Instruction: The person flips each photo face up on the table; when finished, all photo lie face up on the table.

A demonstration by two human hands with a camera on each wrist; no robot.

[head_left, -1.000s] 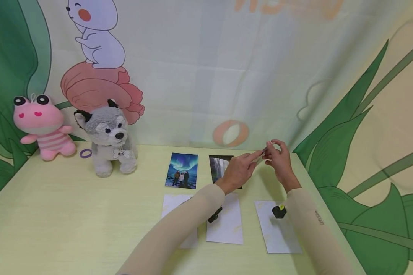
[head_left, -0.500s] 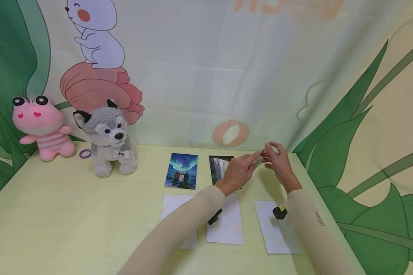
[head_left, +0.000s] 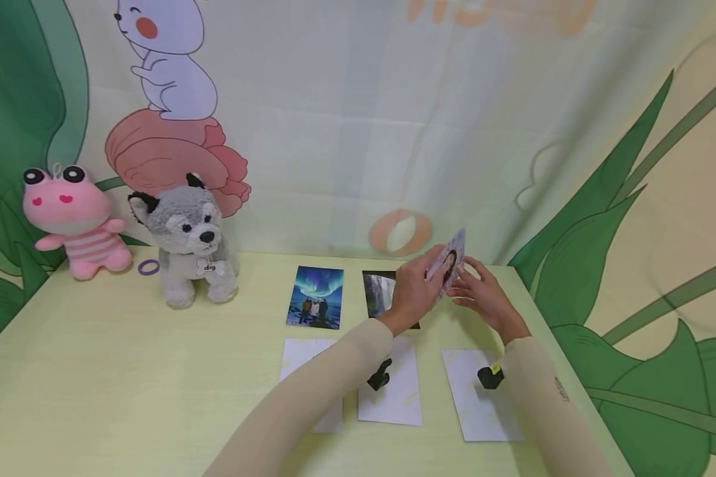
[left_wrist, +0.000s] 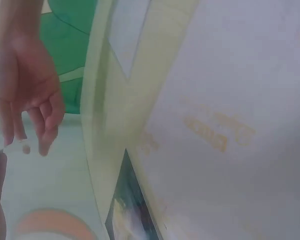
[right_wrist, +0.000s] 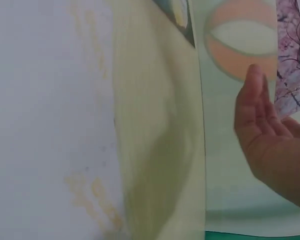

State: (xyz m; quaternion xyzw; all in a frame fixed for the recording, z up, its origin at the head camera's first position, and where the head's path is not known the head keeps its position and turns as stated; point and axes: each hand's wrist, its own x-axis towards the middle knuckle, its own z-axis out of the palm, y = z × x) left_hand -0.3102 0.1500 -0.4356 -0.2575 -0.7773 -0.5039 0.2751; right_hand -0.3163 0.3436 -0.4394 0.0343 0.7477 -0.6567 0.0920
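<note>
In the head view my left hand [head_left: 414,291] grips a photo [head_left: 450,262] of a dark-haired person among pink blossoms, held tilted above the back right of the table. Beside its right edge is my right hand [head_left: 483,295], fingers loosely bent and near or touching the photo. The right wrist view has the photo's blossom part [right_wrist: 290,60] next to the right hand's fingers. A waterfall photo [head_left: 379,291] lies partly behind the left hand. Left of it lies an aurora photo [head_left: 315,298].
Three white sheets lie in front: a left one [head_left: 301,351], partly under my left sleeve, a middle one [head_left: 394,401] and a right one [head_left: 483,417]. A husky plush [head_left: 185,245], a purple ring [head_left: 149,267] and a pink frog plush [head_left: 74,218] stand or lie at left. A printed curtain [head_left: 310,132] hangs behind.
The photo has turned from nearly edge-on to show its picture, and its top has risen. My right hand has shifted slightly down and loosened from the pinch near the photo's edge.
</note>
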